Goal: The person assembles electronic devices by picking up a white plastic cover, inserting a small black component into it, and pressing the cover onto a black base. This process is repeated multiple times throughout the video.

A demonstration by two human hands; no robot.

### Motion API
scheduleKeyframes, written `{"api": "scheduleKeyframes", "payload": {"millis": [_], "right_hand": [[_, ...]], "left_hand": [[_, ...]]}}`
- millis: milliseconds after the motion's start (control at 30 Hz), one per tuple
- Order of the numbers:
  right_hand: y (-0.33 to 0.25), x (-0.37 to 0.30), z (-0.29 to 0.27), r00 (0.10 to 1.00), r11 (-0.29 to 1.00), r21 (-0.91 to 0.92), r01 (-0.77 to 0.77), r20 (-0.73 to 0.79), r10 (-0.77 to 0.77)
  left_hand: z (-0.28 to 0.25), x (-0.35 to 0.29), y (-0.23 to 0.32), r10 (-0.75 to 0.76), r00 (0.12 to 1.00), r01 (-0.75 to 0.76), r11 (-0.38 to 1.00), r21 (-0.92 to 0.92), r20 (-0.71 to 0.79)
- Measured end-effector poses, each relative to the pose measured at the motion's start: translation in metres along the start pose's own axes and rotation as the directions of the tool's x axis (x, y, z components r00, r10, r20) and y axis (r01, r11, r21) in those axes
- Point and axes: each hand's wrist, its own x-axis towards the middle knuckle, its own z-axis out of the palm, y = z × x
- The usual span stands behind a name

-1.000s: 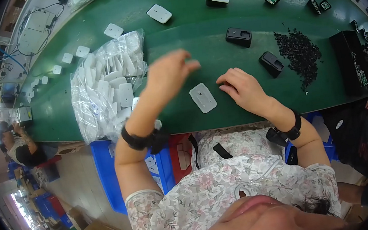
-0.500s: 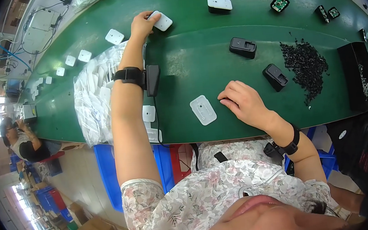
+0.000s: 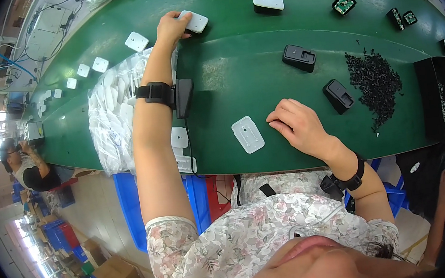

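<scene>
- Green worktop (image 3: 252, 89) runs across the room, its near edge just before the person's lap; the broadest open stretch lies mid-table, between the bag and the chargers.
- Clear plastic bag (image 3: 104, 155), left of that stretch, is crammed with white plates; the left forearm crosses its right side.
- Blue bin (image 3: 130, 204) sits below the near edge, partly hidden by the same arm; I can't make out its contents.
- Black box (image 3: 430, 101), at the right, has green circuit boards showing at its side.
- Small black parts (image 3: 376, 88) lie loose in a heap between that box and two black chargers (image 3: 299, 57).
- Right hand (image 3: 299, 127) rests near the front edge, fingers loosely curled; how tight its grip is, I cannot tell.
- Left hand (image 3: 170, 28) reaches far out, its grip closed round the left end of a white-topped block (image 3: 196, 22), beyond the bag.
- One white plate (image 3: 248, 135) lies flat just left of the right hand, apart from it.
</scene>
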Motion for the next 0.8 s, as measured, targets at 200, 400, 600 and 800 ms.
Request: {"api": "scheduleKeyframes", "payload": {"millis": [200, 400, 600, 800], "right_hand": [[0.000, -0.001, 0.000, 1.000, 1.000, 0.002, -0.002, -0.002, 0.002], [-0.002, 0.002, -0.005, 1.000, 0.995, 0.099, 0.005, 0.014, -0.007], [-0.020, -0.009, -0.047, 0.998, 0.939, -0.343, -0.026, -0.057, 0.006], [0.000, -0.030, -0.040, 0.988, 0.934, -0.323, -0.154, -0.060, 0.142]], "left_hand": [[-0.010, 0.002, 0.007, -0.041, 0.996, 0.030, 0.990, 0.141, 0.074], [-0.030, 0.005, 0.009, 0.058, 0.990, -0.014, 0.949, 0.314, -0.132], [-0.057, -0.091, 0.031, 0.566, 0.802, -0.454, 0.784, 0.424, -0.189], [-0.006, -0.241, 0.024, 0.661, 0.672, -0.737, 0.554, 0.387, 0.334]]}}
